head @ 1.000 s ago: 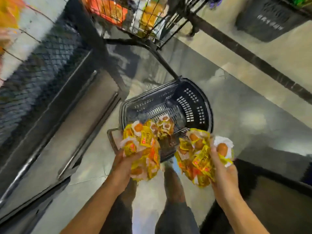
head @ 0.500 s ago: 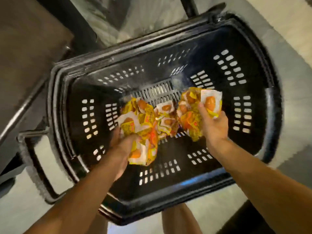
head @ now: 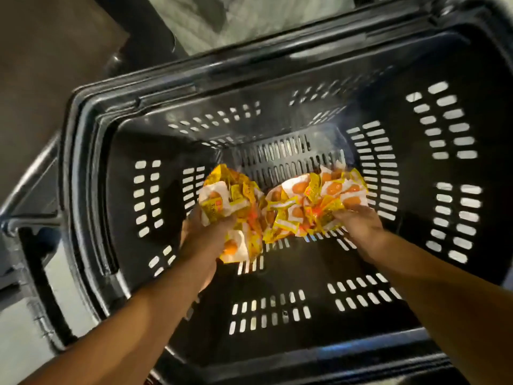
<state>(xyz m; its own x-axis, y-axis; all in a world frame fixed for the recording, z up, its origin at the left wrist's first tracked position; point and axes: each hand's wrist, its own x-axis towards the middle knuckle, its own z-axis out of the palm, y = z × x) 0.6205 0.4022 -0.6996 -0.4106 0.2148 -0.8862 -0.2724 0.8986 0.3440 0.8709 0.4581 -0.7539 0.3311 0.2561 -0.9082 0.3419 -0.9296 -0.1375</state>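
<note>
Both hands down inside basket (head: 83,173). Left hand (head: 204,240) gripping 1 bunch of packets (head: 230,201), right hand (head: 358,226) gripping another bunch (head: 327,201); bunches touching, low over basket floor.

A shop, it seems. A black slotted shopping basket (head: 249,68) sits under the left hand (head: 205,237) and right hand (head: 358,226). Both grip sealed yellow snack packets (head: 327,195).

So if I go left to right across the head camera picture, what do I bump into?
Metal handle bar → basket's left wall → left hand → left packet bunch → right packet bunch → right hand → basket's right wall.
</note>
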